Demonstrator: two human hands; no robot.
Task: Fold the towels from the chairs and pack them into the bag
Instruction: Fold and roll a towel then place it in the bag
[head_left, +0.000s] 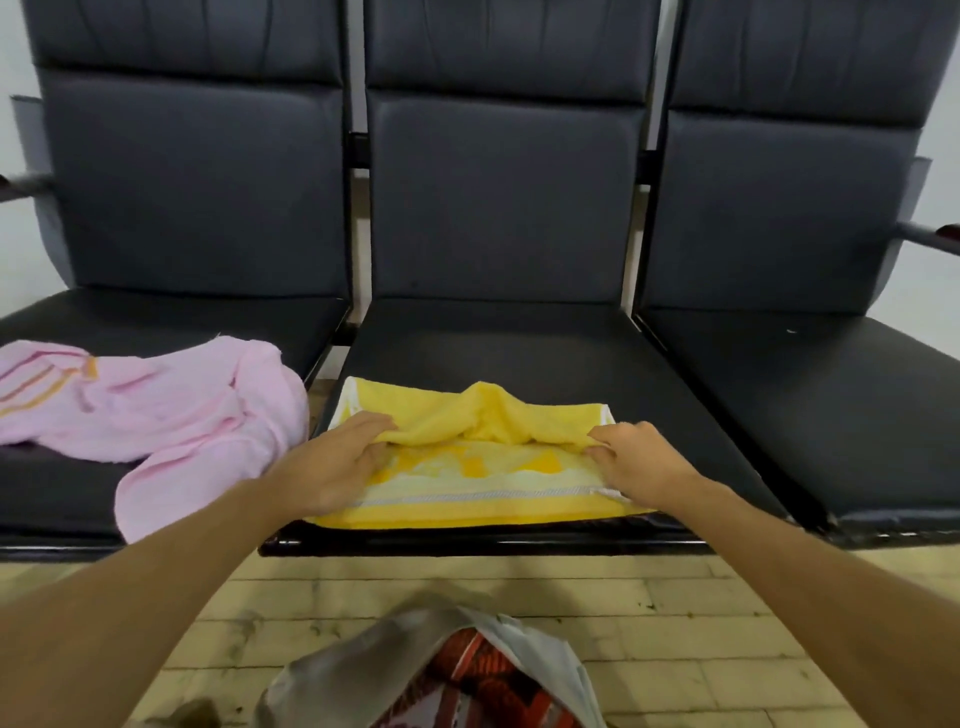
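On the middle black padded seat (519, 343), the left hand (332, 462) and the right hand (641, 460) each pinch the folded-over edge of the soft yellow terry towel (467, 501). Better to lay both corners level on the near hem (the middle humps up). A crumpled pink towel (156, 410) lies beside; the floppy grey bag (395, 654) sits below.

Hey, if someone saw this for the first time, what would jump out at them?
The bright yellow towel on the middle seat, half folded, with the left hand and right hand each pinching its folded edge. Next, the crumpled pink towel on the left seat, and the open bag on the floor below.
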